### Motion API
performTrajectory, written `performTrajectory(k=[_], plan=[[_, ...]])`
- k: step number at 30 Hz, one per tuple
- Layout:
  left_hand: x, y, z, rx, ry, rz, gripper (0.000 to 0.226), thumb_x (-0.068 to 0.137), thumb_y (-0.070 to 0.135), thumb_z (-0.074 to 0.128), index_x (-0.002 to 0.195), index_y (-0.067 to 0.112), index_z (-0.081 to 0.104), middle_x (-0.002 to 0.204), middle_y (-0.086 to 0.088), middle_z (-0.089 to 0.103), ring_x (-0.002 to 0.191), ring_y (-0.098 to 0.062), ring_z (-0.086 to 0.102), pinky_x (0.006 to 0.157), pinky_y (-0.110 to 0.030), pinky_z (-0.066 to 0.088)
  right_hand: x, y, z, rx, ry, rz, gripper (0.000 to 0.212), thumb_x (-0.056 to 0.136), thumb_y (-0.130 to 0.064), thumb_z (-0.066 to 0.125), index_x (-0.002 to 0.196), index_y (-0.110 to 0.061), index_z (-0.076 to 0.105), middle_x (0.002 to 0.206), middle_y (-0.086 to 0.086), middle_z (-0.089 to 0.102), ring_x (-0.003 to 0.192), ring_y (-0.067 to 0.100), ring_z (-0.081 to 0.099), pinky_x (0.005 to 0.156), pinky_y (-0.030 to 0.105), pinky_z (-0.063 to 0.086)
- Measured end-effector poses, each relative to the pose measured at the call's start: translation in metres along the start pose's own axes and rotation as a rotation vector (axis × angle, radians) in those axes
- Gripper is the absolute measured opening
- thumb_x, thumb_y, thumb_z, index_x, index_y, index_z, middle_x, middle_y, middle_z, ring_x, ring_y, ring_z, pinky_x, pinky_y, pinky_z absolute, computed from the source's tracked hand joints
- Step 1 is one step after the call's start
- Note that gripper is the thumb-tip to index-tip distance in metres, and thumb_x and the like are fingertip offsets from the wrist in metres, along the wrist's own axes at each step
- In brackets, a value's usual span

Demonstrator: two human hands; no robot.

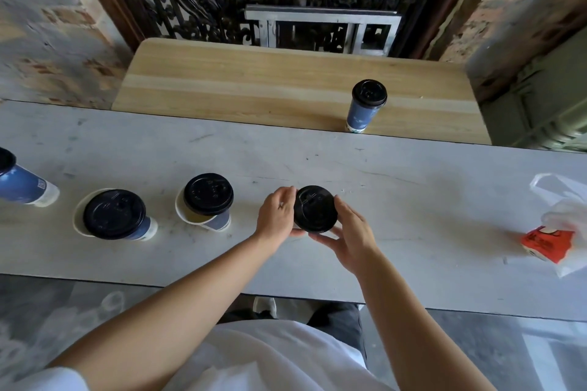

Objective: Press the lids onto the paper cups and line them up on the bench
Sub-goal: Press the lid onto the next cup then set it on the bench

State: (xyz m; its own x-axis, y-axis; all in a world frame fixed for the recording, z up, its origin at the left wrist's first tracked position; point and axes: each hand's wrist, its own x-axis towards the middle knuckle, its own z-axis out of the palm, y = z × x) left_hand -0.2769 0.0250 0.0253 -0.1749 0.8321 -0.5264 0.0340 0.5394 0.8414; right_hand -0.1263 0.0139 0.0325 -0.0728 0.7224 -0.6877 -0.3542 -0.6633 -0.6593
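Note:
A black lid (pixel 314 209) sits on a cup that my hands hide, at the middle of the grey table (pixel 413 200). My left hand (pixel 276 216) curls round its left side and my right hand (pixel 349 236) cups its right and near side. To the left stand two blue paper cups, one with a black lid (pixel 208 194) lying askew on its rim, the other with a lid (pixel 114 214) off-centre on it. A lidded cup (pixel 19 181) shows at the far left edge. One lidded blue cup (pixel 365 106) stands on the wooden bench (pixel 238 89) beyond.
A white plastic bag (pixel 565 216) with a red packet (pixel 548 243) lies at the table's right end. Behind the bench are a metal frame (pixel 320 28) and a dark ornate grille. Brick walls close both sides.

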Motion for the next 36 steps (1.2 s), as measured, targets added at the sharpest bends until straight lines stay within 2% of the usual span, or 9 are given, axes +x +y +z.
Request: performTrajectory(k=[4, 12, 15, 18, 24, 28, 31, 34, 36], plan=[[0.008, 0.001, 0.001, -0.003, 0.011, -0.018, 0.038, 0.104, 0.043, 0.042, 0.108, 0.013, 0.064, 0.109, -0.007, 0.063, 0.097, -0.020, 0.067, 0.065, -0.049, 0.064, 0.004, -0.003, 0.003, -0.012, 0.011, 0.001, 0.032, 0.104, -0.037, 0.051, 0.118, -0.017, 0.071, 0.124, 0.004, 0.071, 0.119, 0.029, 0.064, 0.085, 0.046, 0.062], [0.023, -0.013, -0.005, 0.067, -0.073, 0.138, 0.031, 0.106, 0.036, 0.039, 0.106, 0.016, 0.063, 0.111, -0.009, 0.062, 0.109, -0.023, 0.063, 0.062, -0.043, 0.064, 0.013, -0.001, 0.011, -0.297, 0.131, -0.144, 0.031, 0.106, -0.033, 0.041, 0.114, -0.018, 0.068, 0.118, 0.008, 0.067, 0.114, 0.027, 0.064, 0.074, 0.052, 0.064], [0.027, -0.019, -0.006, 0.268, -0.008, 0.371, 0.030, 0.108, 0.024, 0.036, 0.109, 0.013, 0.064, 0.110, -0.006, 0.067, 0.106, -0.019, 0.063, 0.078, -0.019, 0.057, 0.017, 0.002, 0.011, -0.380, 0.149, -0.230, 0.027, 0.105, -0.024, 0.040, 0.114, -0.017, 0.064, 0.115, 0.007, 0.066, 0.114, 0.026, 0.063, 0.070, 0.054, 0.064], [0.030, -0.021, -0.006, 0.397, 0.028, 0.547, 0.034, 0.106, 0.022, 0.033, 0.118, 0.008, 0.062, 0.111, -0.003, 0.069, 0.102, -0.011, 0.062, 0.092, -0.020, 0.047, 0.020, 0.003, 0.009, -0.403, 0.127, -0.275, 0.027, 0.106, -0.024, 0.039, 0.121, -0.020, 0.061, 0.117, 0.008, 0.065, 0.111, 0.025, 0.064, 0.067, 0.050, 0.065], [0.028, -0.021, -0.007, 0.444, 0.034, 0.629, 0.040, 0.104, 0.029, 0.029, 0.115, 0.002, 0.057, 0.089, -0.008, 0.069, 0.076, -0.020, 0.063, 0.071, -0.025, 0.047, 0.021, 0.009, 0.009, -0.576, 0.144, -0.451, 0.026, 0.102, -0.012, 0.047, 0.126, -0.020, 0.054, 0.117, 0.005, 0.063, 0.102, 0.024, 0.066, 0.055, 0.030, 0.063], [0.025, -0.020, -0.004, 0.424, 0.085, 0.530, 0.036, 0.106, 0.027, 0.030, 0.110, 0.004, 0.057, 0.081, -0.008, 0.065, 0.067, -0.020, 0.061, 0.060, -0.016, 0.041, 0.023, 0.011, 0.010, -0.575, 0.199, -0.451, 0.016, 0.106, -0.017, 0.041, 0.112, -0.021, 0.055, 0.107, 0.005, 0.066, 0.094, 0.026, 0.070, 0.052, 0.025, 0.060], [0.018, -0.018, -0.001, 0.331, 0.074, 0.319, 0.029, 0.107, 0.025, 0.034, 0.103, 0.009, 0.058, 0.083, -0.003, 0.063, 0.068, -0.006, 0.063, 0.055, -0.009, 0.047, 0.023, 0.015, 0.004, -0.401, 0.190, -0.229, 0.022, 0.107, -0.023, 0.042, 0.099, -0.019, 0.062, 0.107, 0.006, 0.067, 0.103, 0.026, 0.067, 0.061, 0.022, 0.059], [0.010, -0.019, 0.010, 0.063, 0.114, 0.116, 0.036, 0.103, 0.035, 0.035, 0.099, 0.012, 0.062, 0.098, -0.007, 0.066, 0.096, -0.022, 0.066, 0.062, -0.036, 0.064, 0.018, 0.023, -0.009, -0.149, 0.037, 0.000, 0.029, 0.103, -0.035, 0.046, 0.117, -0.027, 0.071, 0.128, 0.000, 0.068, 0.119, 0.022, 0.063, 0.087, 0.040, 0.060], [0.005, -0.015, 0.021, -0.060, 0.195, -0.007, 0.038, 0.104, 0.037, 0.034, 0.097, 0.015, 0.064, 0.101, -0.008, 0.066, 0.099, -0.025, 0.067, 0.057, -0.041, 0.064, 0.018, 0.020, -0.018, -0.205, -0.066, 0.023, 0.033, 0.100, -0.025, 0.048, 0.125, -0.035, 0.068, 0.129, -0.006, 0.068, 0.121, 0.018, 0.061, 0.091, 0.042, 0.057]])
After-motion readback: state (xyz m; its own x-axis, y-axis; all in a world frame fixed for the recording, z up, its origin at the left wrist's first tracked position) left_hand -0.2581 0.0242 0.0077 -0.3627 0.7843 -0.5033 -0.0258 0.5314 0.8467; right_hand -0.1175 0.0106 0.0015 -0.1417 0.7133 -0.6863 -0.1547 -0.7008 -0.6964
